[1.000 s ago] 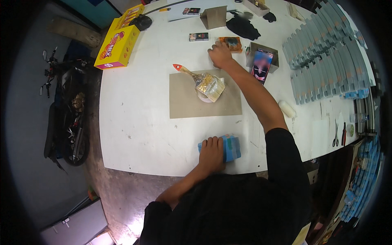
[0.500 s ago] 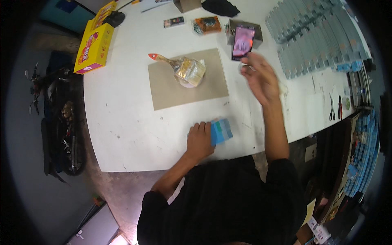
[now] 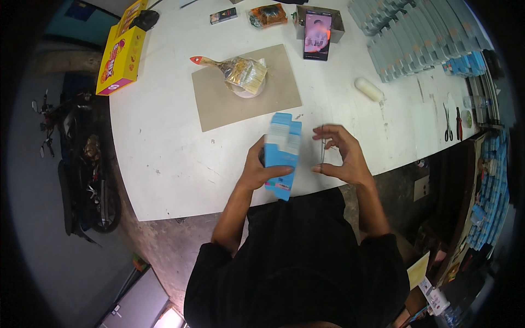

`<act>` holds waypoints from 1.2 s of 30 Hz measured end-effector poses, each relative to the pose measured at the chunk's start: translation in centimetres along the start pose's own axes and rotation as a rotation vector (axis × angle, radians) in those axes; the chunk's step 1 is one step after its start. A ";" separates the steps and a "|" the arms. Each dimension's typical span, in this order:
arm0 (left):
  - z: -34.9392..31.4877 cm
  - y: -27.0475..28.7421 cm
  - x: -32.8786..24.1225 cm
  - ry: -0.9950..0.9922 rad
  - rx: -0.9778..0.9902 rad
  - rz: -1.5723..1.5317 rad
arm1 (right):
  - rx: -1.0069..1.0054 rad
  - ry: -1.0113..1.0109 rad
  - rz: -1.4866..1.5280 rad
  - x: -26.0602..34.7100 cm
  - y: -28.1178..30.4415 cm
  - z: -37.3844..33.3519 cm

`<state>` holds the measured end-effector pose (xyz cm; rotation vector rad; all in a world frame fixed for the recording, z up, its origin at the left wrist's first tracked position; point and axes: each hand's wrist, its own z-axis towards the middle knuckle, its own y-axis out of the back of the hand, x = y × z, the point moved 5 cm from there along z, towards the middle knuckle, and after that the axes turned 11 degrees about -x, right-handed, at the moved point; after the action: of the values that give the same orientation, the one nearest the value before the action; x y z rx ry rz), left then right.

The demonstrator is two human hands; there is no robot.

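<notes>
My left hand grips a small stack of flat blue-and-white cartons tilted up near the table's front edge, its thumb across the front face. Just right of it, my right hand has a thin loop that looks like a rubber band stretched between thumb and fingers. The loop is apart from the cartons. Farther off, a wide paintbrush with a red-tipped handle rests across a small pale bowl, on a grey-beige board.
A phone leans on a metal box. A white cylinder lies to the right, with rows of grey cartons beyond. Scissors and red-handled pliers lie near the right edge. A yellow box stands far left.
My right hand has come back from near the phone toward my left hand, with the loop now drawn taut. My left hand has raised the cartons off the table and turned them upright.
</notes>
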<state>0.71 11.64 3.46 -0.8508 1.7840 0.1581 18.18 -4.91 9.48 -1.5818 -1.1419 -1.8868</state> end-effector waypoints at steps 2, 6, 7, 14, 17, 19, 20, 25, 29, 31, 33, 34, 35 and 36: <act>-0.4 0.8 2.2 0.107 0.047 -0.502 | -0.052 0.031 -0.130 0.3 -0.1 0.9; -0.6 0.8 3.1 0.012 0.321 -0.544 | 0.090 0.059 -0.397 0.8 -3.2 0.8; -1.2 1.3 3.0 0.010 0.337 -0.469 | 0.121 0.104 -0.328 1.2 -4.0 0.8; -6.8 6.4 0.7 -0.097 0.220 -0.595 | -0.326 -0.070 -0.528 -11.8 8.6 3.1; -5.7 8.1 2.3 -0.008 0.092 -0.768 | -0.215 0.319 -0.572 -5.8 1.0 1.5; -4.9 6.7 -1.5 -0.116 0.213 -0.835 | -0.298 0.248 -0.632 -7.1 3.6 1.4; -4.9 5.3 -4.3 -0.180 0.326 -0.871 | -0.337 0.205 -0.660 -8.3 5.8 1.2; -7.3 1.9 -6.5 -0.353 0.053 -0.659 | -0.407 0.408 -0.729 -5.9 6.4 1.0; -5.3 3.2 -7.4 -0.342 0.680 -0.841 | -0.608 0.226 -0.590 -9.4 13.3 0.5; -4.7 8.3 -0.8 -0.177 0.548 -0.864 | -0.706 0.179 -0.589 -9.7 15.2 0.9; -4.4 9.6 4.3 -0.203 0.419 -0.504 | -0.746 0.322 -0.450 -6.6 9.8 1.6; -4.7 6.5 3.3 -0.237 0.368 -0.287 | -0.661 0.263 -0.182 -5.7 6.1 1.9; -4.6 3.1 2.4 -0.257 0.347 -0.074 | -0.615 0.170 -0.102 -4.9 3.5 1.3; -4.5 0.2 0.5 -0.211 0.331 -0.054 | -0.571 -0.060 0.287 -4.5 0.7 1.1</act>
<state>-3.02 9.33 4.69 -0.6188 1.5330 -0.0793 20.56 -5.21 5.48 -1.9753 -0.3660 -2.0785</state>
